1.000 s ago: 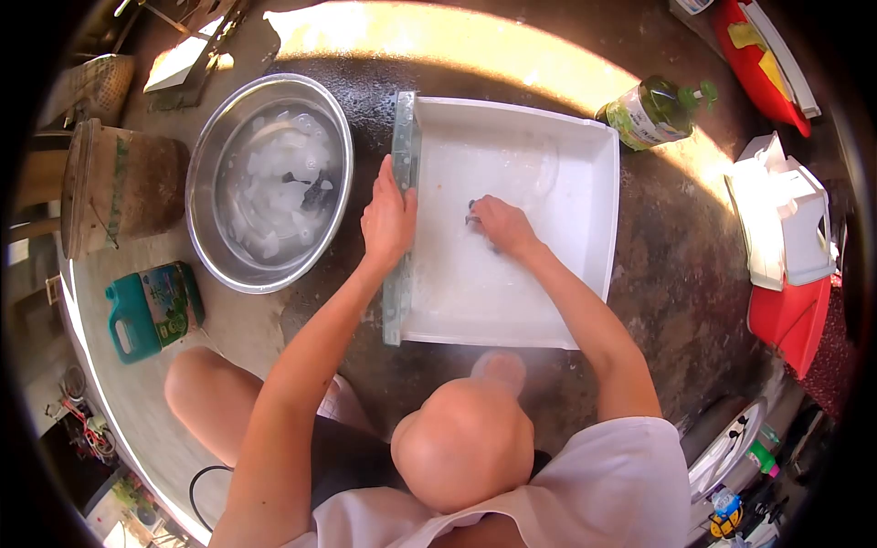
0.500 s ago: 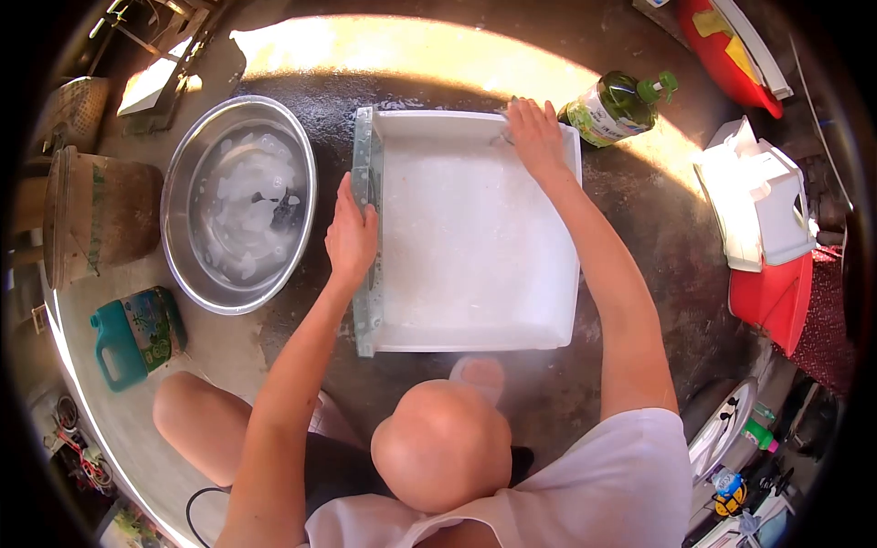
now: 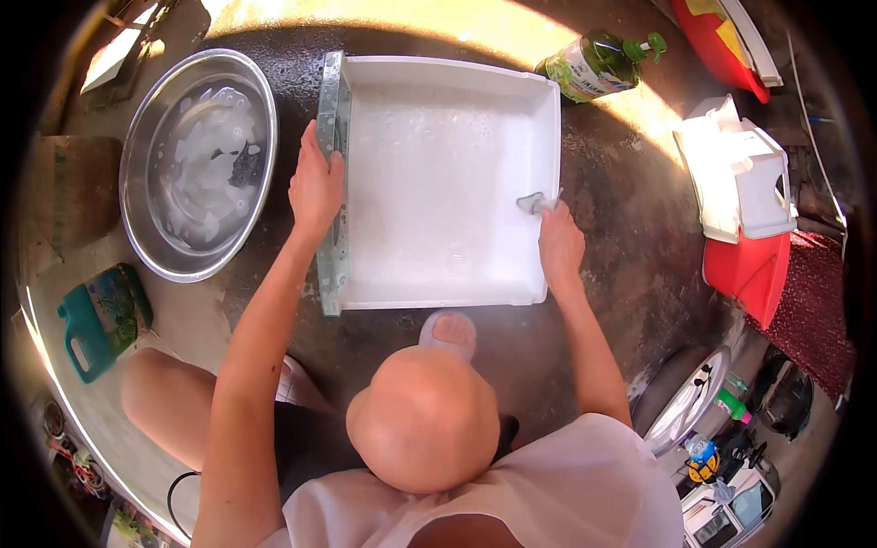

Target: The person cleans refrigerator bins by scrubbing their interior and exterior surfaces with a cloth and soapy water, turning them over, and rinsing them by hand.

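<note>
A white rectangular drawer (image 3: pixel 438 192) lies open side up on the floor, wet inside, with a greenish translucent front panel (image 3: pixel 330 274) on its left. My left hand (image 3: pixel 317 187) grips that panel, fingers on its outer side and thumb near its edge. At the drawer's right wall, my right hand (image 3: pixel 560 242) is closed on a small greyish cloth (image 3: pixel 532 203), which hangs over the wall's inner side. To the left stands a metal basin (image 3: pixel 198 164) of water with white suds.
A green pump bottle (image 3: pixel 596 67) lies beyond the drawer's far right corner. White plastic parts (image 3: pixel 744 173) and a red container (image 3: pixel 749 274) are at the right. A teal jug (image 3: pixel 102 320) and a brown bucket (image 3: pixel 78 187) are at the left.
My right hand has gone from the drawer's middle to the far wall, then to the right wall with the cloth. My left hand has stayed on the front panel. The view has shifted.
</note>
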`<action>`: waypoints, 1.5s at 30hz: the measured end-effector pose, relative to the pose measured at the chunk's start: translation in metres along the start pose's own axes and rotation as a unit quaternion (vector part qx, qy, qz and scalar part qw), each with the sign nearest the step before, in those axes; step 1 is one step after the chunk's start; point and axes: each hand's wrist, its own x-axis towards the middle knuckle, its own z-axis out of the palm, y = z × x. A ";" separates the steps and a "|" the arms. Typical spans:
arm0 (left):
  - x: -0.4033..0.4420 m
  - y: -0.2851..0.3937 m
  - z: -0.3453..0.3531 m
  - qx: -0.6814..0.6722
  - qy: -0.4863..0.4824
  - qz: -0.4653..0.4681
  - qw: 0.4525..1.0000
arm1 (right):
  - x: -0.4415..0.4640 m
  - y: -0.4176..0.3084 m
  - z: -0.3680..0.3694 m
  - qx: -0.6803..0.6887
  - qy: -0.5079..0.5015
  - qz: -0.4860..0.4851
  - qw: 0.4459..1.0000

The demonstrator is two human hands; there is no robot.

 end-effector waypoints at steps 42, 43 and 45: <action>0.027 -0.041 0.013 -0.535 -0.160 -0.098 0.824 | 0.052 -0.267 0.033 0.264 0.182 -0.473 0.821; 0.028 -0.042 0.013 -0.546 -0.170 -0.090 0.815 | 0.031 -0.261 0.032 0.288 0.139 -0.468 0.824; 0.025 -0.041 0.008 -0.554 -0.193 -0.135 0.799 | -0.006 -0.254 0.032 0.304 0.087 -0.455 0.832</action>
